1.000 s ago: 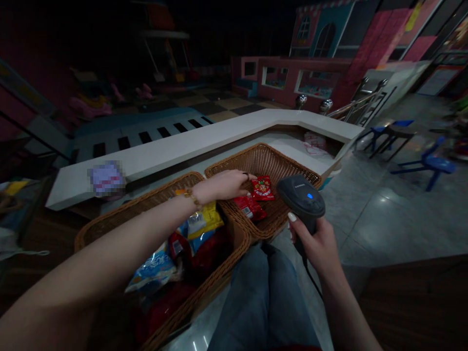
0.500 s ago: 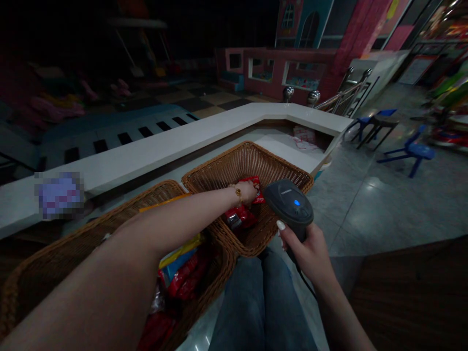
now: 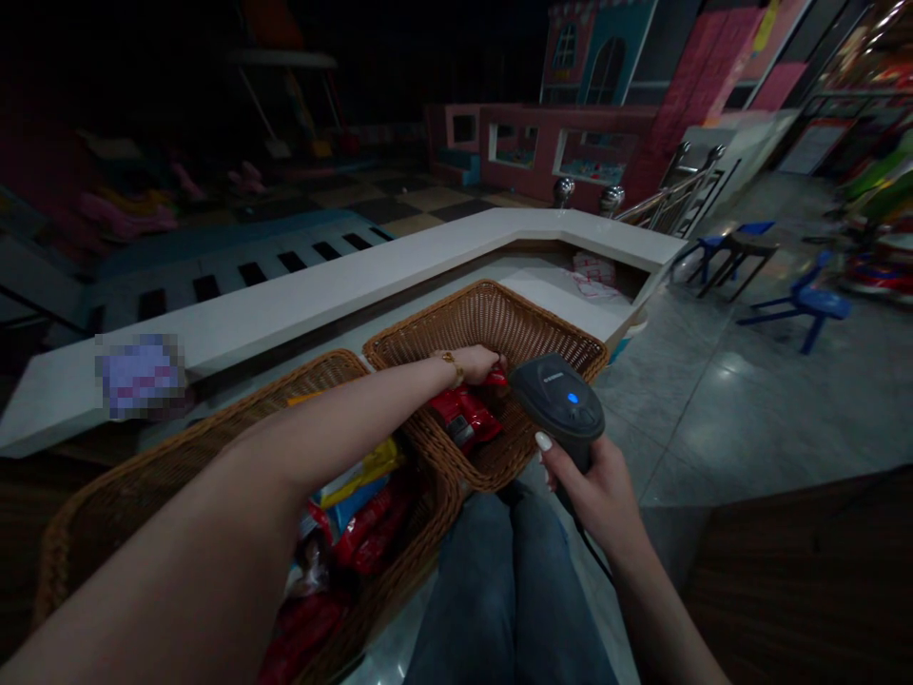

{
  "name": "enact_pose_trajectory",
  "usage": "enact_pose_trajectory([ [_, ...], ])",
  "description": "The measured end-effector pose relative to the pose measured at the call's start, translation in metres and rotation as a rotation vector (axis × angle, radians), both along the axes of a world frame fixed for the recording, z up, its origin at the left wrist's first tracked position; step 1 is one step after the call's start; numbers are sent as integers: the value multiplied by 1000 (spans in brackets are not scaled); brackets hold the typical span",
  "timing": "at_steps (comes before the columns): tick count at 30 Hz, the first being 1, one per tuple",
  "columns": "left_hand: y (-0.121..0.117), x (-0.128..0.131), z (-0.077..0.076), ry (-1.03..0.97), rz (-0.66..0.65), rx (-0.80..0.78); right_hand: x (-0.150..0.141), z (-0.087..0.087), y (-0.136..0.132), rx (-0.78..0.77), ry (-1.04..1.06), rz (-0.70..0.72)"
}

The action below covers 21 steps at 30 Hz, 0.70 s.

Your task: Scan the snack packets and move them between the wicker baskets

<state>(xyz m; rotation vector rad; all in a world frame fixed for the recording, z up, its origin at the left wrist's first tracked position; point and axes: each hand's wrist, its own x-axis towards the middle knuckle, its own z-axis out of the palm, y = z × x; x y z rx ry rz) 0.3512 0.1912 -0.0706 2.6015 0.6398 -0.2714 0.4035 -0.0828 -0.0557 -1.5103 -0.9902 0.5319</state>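
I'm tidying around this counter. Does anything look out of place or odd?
One oddity: a pixelated purple patch sits at the left front edge of the long white counter, so whatever is there can't be identified. The red snack packet in the woven wicker basket looks undamaged.

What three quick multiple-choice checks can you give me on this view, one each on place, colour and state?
1. Where is the left hand?
A. Over the near basket
B. Over the far wicker basket
C. On the white counter

2. What colour is the barcode scanner's light?
A. Green
B. Red
C. Blue

3. What is the right hand doing?
A. Holding the scanner
B. Resting on the knees
C. Hanging empty

1: B, it sits at the red snack packets in that basket.
2: C, the lit dot shows blue.
3: A, its fingers wrap the scanner.
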Motion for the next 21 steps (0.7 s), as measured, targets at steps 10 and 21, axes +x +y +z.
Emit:
enact_pose_trajectory([
  [10, -21, -55, 64, -425, 366, -487, -12, 12, -11, 27, -13, 17],
  [21, -107, -180, 110, -964, 885, -963, -35, 11, -19, 19, -46, 110],
])
